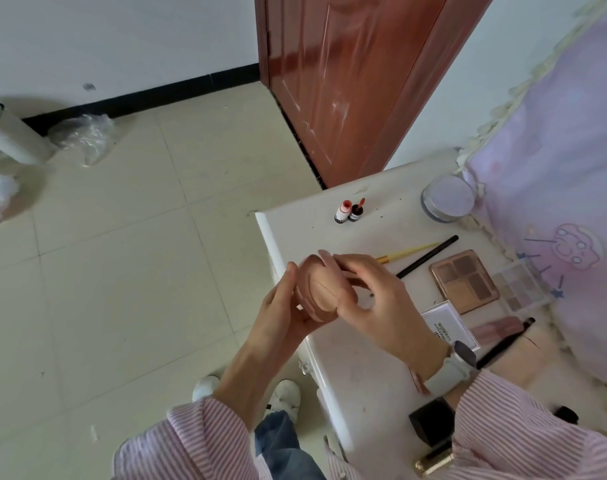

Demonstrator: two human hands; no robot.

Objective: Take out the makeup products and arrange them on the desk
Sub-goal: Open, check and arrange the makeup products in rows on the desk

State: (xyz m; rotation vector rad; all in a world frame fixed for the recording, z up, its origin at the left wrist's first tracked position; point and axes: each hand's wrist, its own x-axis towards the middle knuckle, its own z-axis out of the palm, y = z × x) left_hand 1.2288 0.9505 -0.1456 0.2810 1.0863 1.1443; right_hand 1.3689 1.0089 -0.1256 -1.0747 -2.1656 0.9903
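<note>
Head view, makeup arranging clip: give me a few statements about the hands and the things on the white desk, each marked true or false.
1. Both hands hold the peach egg-shaped makeup sponge case. True: the left hand cups it and the right hand grips it from above.
2. The brown eyeshadow palette with the rose-gold frame lies shut. False: it lies open, its pans showing.
3. The round clear jar with the lilac lid stands near the far edge of the white desk. True.
4. The two small red-topped bottles lie on the floor. False: they stand on the desk.
5. The black thin brush is in the right hand. False: it lies on the desk.
</note>
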